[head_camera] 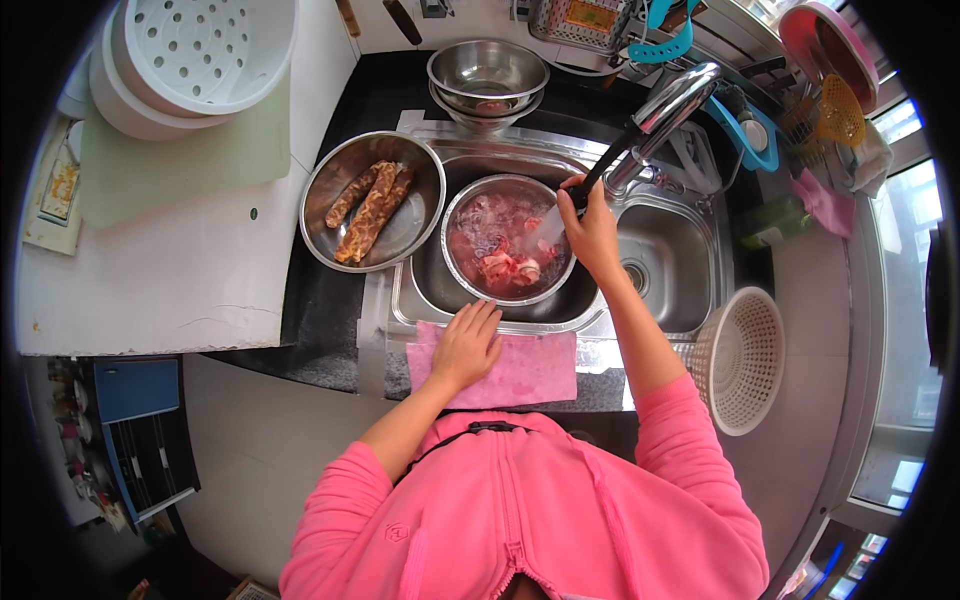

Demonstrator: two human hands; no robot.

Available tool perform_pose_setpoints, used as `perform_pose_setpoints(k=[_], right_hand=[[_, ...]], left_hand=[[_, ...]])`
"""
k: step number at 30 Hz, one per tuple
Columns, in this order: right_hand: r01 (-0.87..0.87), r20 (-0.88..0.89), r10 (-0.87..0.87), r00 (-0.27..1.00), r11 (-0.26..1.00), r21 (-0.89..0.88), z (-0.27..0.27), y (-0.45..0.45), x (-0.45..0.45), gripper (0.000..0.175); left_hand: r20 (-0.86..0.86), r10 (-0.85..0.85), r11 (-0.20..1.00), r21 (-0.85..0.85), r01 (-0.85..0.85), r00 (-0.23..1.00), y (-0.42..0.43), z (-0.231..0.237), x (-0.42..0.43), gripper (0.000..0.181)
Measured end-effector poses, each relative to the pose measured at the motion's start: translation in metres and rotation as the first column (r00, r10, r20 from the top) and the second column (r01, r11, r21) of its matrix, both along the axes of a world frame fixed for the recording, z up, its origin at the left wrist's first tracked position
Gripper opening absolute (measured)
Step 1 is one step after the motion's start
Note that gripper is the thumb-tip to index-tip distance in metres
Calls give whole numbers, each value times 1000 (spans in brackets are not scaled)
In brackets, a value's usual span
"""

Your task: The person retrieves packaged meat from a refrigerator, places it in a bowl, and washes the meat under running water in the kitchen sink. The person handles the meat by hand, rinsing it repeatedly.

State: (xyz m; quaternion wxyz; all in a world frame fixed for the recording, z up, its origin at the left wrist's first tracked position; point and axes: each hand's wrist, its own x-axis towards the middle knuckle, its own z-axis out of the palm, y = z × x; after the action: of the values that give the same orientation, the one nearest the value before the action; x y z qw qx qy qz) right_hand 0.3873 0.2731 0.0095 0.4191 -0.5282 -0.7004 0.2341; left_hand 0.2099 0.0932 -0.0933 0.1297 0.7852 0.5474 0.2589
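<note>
My right hand [591, 229] grips the black pull-out spray head [577, 193] of the chrome kitchen faucet [652, 127]. Water streams from it down into a round steel basin [455, 271] standing in the left sink bowl. Pieces of raw meat and bone [506, 266] lie in the pinkish, bubbling water. My left hand [469, 345] rests flat, holding nothing, over a pink cloth [536, 367] at the sink's front rim, its fingertips near the basin's edge. Left of the sink, a second steel bowl [412, 240] contains several sausages [379, 214].
Stacked steel bowls [487, 71] stand behind the sink. On the right is the smaller sink bowl [667, 262] with a drain; a white plastic basket [742, 360] leans by its front corner. White perforated containers [202, 60] sit on a pale cutting board [180, 169] at the left.
</note>
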Motion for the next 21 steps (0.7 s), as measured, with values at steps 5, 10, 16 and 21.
perform_pose_setpoints(k=[5, 10, 16, 21], right_hand=[[-58, -85, 56, 995, 998, -19, -5, 9, -21, 36], [-261, -295, 241, 925, 965, -30, -49, 4, -6, 60], [-491, 541, 433, 721, 870, -42, -150, -24, -32, 44], [-672, 949, 296, 112, 726, -147, -187, -12, -66, 26]], left_hand=[[6, -8, 1000, -3, 8, 1000, 1, -1, 1, 41], [-5, 7, 1000, -9, -7, 1000, 0, -1, -2, 41], [-15, 5, 1000, -30, -6, 1000, 1, -2, -2, 40], [6, -1, 1000, -19, 1, 1000, 1, -4, -2, 40]])
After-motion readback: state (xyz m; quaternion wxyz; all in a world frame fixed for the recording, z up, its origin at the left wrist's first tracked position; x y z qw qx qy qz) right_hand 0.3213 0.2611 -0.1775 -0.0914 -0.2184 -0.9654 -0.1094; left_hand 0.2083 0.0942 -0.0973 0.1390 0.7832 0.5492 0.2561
